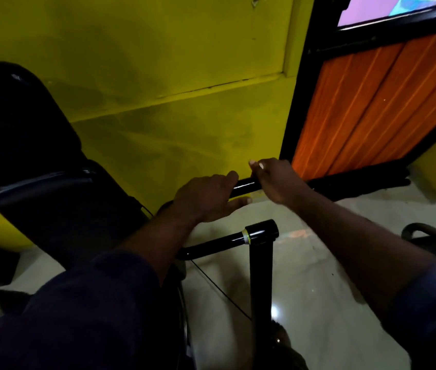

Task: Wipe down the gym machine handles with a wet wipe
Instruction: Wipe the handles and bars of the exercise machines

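Observation:
A glossy black machine handle bar (245, 186) runs left to right in the middle of the view. My left hand (206, 200) wraps round the bar's left part, thumb beneath it. Just to the right, my right hand (278, 180) grips the bar, fingers curled over its top. No wet wipe shows; whether one lies under my right hand cannot be told. A second black bar (227, 240) with a tape ring lies lower and nearer, joined to a black upright post (261, 276).
A black padded seat and backrest (38, 161) fill the left side. Behind the bar stands a yellow wall (158, 76); an orange panel in a black frame (366, 108) is at the right. Pale glossy floor (318, 276) lies below. A thin cable (219, 289) crosses near the post.

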Demonstrator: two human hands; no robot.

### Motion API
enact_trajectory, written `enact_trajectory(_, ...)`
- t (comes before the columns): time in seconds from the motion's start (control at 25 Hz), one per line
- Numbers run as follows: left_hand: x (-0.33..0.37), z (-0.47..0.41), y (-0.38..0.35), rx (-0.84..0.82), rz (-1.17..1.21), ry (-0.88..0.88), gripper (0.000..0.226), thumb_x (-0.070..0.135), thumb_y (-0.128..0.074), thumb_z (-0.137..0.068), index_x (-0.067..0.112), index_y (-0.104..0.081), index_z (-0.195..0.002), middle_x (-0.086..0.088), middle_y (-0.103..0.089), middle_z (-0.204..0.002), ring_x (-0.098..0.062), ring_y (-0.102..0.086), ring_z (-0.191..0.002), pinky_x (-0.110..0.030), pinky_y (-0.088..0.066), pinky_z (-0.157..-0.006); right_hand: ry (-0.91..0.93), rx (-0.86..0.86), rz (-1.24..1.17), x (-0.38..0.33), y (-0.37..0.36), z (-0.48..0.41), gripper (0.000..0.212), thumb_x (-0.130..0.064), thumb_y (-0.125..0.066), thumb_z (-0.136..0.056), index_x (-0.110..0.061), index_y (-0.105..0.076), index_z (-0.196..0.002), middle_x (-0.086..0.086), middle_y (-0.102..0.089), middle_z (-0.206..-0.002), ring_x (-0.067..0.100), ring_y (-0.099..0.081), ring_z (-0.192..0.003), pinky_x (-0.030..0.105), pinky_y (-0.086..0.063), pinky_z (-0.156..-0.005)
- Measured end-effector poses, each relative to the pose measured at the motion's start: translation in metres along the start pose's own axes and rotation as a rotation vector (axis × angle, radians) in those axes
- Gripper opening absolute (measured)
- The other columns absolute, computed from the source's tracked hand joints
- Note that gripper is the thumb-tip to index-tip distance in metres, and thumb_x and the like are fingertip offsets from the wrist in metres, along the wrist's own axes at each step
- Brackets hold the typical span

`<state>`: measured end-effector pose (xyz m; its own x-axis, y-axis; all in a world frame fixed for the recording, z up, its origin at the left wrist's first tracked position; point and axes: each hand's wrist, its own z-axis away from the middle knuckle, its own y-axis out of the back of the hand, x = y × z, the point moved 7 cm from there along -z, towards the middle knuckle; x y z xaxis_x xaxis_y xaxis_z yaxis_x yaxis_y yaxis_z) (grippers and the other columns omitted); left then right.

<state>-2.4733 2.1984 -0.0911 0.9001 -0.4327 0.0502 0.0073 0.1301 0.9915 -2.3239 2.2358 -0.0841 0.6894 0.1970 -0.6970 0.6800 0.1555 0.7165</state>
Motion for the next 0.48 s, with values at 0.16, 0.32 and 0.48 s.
enact_trajectory(0.16, 0.0, -0.001, 0.006, -0.003, 0.017, 0.015, 0.059, 0.073, -0.031, -0.1, 0.016, -0.041, -0.113, -0.006, -0.054, -0.085, -0.036, -0.064, -0.081, -0.036, -0.041, -0.059, -0.225, 0.026, -0.121, 0.016, -0.004, -0.011, 0.043, -0.035, -0.043, -0.109, 0.0, -0.066, -0.101, 0.019, -0.067, -0.087, 0.035, -0.066, -0.075, 0.035, -0.05, -0.063)
enact_trajectory(0.32, 0.0, 0.0, 0.004, 0.016, -0.009, 0.016, 0.06, 0.073, -0.029, -0.1, 0.016, -0.042, -0.114, -0.011, -0.064, -0.093, -0.037, -0.065, -0.083, -0.036, -0.04, -0.06, 0.212, 0.145, 0.2, 0.0, -0.022, 0.036, 0.032, -0.026, -0.04, -0.109, -0.005, -0.062, -0.102, 0.015, -0.058, -0.101, 0.031, -0.055, -0.082, 0.04, -0.044, -0.073)
enact_trajectory(0.48, 0.0, -0.001, 0.005, -0.011, -0.025, 0.036, 0.059, 0.074, -0.027, -0.1, 0.018, -0.041, -0.112, -0.002, -0.049, -0.08, -0.036, -0.064, -0.08, -0.036, -0.039, -0.058, -0.312, -0.15, -0.061, 0.022, -0.004, -0.024, 0.035, -0.029, -0.042, -0.108, -0.005, -0.061, -0.091, 0.017, -0.063, -0.084, 0.029, -0.061, -0.067, 0.036, -0.047, -0.061)
